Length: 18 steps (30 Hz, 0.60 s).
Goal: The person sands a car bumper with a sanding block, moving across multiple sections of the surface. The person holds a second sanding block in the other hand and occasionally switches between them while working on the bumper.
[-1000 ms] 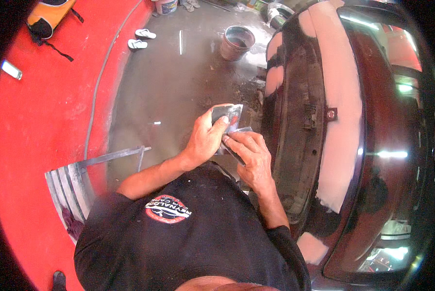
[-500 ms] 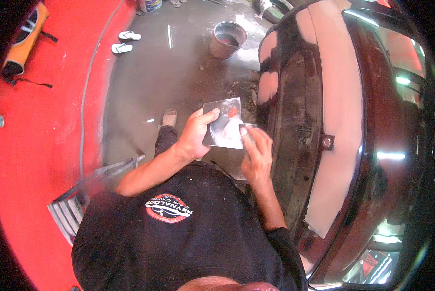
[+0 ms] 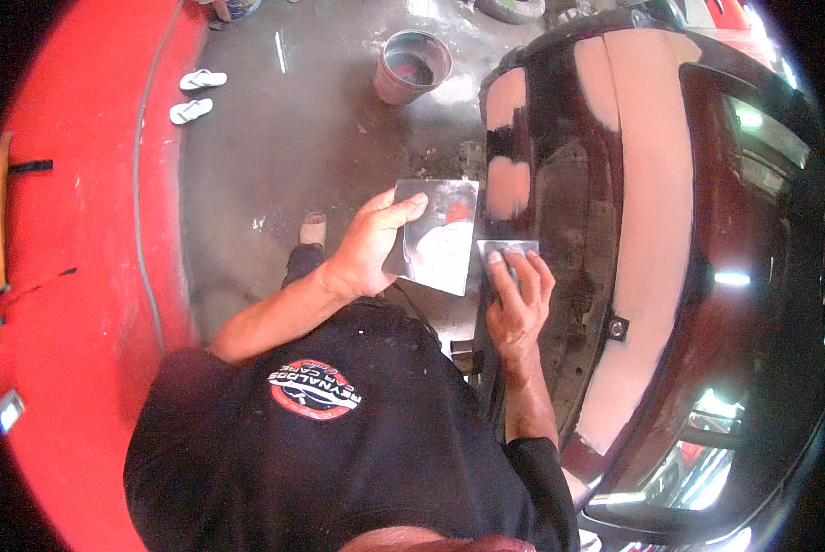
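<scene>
My left hand grips a thin, square plate by its left side, thumb on top. White paste covers much of its lower right, with a red dab beside it. In my right hand is a small, flat spreader, the fingers pressed on its face. A narrow gap separates the spreader from the plate. Just past my right hand stands a dark red car, with a long strip of pale pink filler along its panel.
Ahead on the grey floor stands a bucket with dark contents. White flip-flops lie by the red surface on the left. A tyre rests at the far edge, near the car.
My right hand has drawn the spreader off the plate's right edge and out to the right. The plate has shifted slightly right in view, still in my left hand.
</scene>
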Each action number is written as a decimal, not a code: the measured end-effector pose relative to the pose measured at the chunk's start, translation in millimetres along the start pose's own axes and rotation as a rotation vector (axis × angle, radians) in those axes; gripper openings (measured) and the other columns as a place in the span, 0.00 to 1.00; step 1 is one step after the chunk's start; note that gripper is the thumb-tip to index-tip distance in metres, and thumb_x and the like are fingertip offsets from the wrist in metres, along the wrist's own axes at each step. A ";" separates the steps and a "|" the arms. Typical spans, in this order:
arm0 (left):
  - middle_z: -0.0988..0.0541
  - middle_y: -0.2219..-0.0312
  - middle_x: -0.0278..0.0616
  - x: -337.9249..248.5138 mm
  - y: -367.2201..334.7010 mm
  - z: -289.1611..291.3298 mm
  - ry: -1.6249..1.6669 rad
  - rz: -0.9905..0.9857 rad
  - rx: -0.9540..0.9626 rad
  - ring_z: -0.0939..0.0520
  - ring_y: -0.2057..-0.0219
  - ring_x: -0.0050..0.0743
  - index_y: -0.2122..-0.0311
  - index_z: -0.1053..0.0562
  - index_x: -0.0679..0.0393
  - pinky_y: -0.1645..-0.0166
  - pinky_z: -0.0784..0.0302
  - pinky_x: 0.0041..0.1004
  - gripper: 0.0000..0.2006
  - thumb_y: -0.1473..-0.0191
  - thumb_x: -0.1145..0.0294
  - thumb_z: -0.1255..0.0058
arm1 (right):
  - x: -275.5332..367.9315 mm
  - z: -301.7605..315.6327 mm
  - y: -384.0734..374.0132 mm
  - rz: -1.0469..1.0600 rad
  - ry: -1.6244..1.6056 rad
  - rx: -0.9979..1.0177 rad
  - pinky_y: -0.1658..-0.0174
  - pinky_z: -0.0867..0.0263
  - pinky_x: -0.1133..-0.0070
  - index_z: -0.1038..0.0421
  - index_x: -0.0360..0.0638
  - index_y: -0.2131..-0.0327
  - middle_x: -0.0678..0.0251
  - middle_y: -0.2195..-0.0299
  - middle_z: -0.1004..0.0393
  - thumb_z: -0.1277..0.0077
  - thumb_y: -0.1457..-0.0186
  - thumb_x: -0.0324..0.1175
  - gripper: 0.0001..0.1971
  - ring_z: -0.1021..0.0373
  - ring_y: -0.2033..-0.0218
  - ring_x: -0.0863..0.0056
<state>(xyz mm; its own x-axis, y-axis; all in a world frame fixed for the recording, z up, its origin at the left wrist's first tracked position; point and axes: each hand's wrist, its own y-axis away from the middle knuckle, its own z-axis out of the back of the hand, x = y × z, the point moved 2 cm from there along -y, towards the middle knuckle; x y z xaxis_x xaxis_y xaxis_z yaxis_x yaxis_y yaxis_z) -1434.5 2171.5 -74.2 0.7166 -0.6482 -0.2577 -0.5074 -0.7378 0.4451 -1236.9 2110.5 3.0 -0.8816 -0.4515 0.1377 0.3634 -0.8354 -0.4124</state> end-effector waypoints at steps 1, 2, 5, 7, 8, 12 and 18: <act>0.19 0.52 0.44 -17.1 -10.3 0.9 -0.051 -0.060 0.068 0.17 0.52 0.33 0.44 0.30 0.61 0.47 0.19 0.35 0.18 0.28 0.60 0.62 | -3.1 -10.0 -14.9 -0.070 -0.069 -0.004 0.43 0.32 0.62 0.22 0.47 0.49 0.61 0.49 0.24 0.46 0.61 0.15 0.30 0.30 0.47 0.53; 0.20 0.52 0.44 -30.6 -26.5 -0.1 -0.177 -0.133 0.140 0.18 0.51 0.32 0.43 0.30 0.62 0.45 0.21 0.34 0.19 0.28 0.59 0.64 | -9.2 -23.4 -31.5 -0.149 -0.095 0.062 0.43 0.32 0.63 0.22 0.46 0.49 0.61 0.49 0.24 0.47 0.62 0.15 0.31 0.30 0.46 0.54; 0.21 0.49 0.44 -60.8 -91.5 -4.8 -0.552 -0.268 0.250 0.22 0.48 0.29 0.40 0.31 0.64 0.38 0.30 0.32 0.26 0.26 0.53 0.70 | -31.3 -67.9 -88.2 -0.304 -0.192 0.211 0.44 0.32 0.67 0.22 0.47 0.49 0.62 0.49 0.24 0.47 0.63 0.14 0.33 0.30 0.48 0.58; 0.21 0.51 0.42 -72.0 -111.4 -3.7 -0.816 -0.376 0.121 0.23 0.51 0.25 0.42 0.30 0.65 0.42 0.27 0.30 0.20 0.28 0.62 0.62 | -33.8 -84.3 -111.7 -0.220 -0.251 0.268 0.45 0.31 0.67 0.22 0.51 0.49 0.68 0.49 0.24 0.44 0.63 0.17 0.32 0.30 0.49 0.59; 0.21 0.52 0.42 -73.8 -116.1 -6.1 -0.834 -0.451 0.085 0.23 0.51 0.24 0.42 0.30 0.65 0.44 0.27 0.29 0.18 0.29 0.65 0.59 | -32.7 -86.5 -115.6 -0.254 -0.295 0.353 0.46 0.31 0.68 0.22 0.53 0.49 0.70 0.49 0.24 0.43 0.63 0.17 0.32 0.30 0.50 0.60; 0.18 0.60 0.38 -63.7 -112.1 -14.9 -0.748 -0.381 -0.069 0.20 0.62 0.23 0.47 0.27 0.64 0.54 0.21 0.29 0.14 0.32 0.70 0.56 | -26.2 -49.2 -96.5 -0.232 -0.311 0.495 0.46 0.31 0.67 0.24 0.55 0.47 0.72 0.49 0.24 0.43 0.63 0.18 0.34 0.31 0.50 0.60; 0.19 0.60 0.38 -60.3 -126.9 -30.8 -0.547 -0.371 -0.152 0.19 0.61 0.23 0.49 0.27 0.64 0.55 0.20 0.30 0.13 0.32 0.67 0.54 | -28.2 -14.8 -82.6 -0.137 -0.357 0.158 0.40 0.35 0.62 0.27 0.48 0.43 0.61 0.42 0.28 0.43 0.65 0.20 0.38 0.34 0.43 0.51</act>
<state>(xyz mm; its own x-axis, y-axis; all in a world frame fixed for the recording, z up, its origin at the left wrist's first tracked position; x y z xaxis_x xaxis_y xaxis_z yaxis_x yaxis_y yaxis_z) -1398.5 2310.0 -88.8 0.4646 -0.3886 -0.7957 -0.1730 -0.9211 0.3489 -1246.5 2196.9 19.9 -0.7750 -0.3900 0.4972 0.3165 -0.9206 -0.2288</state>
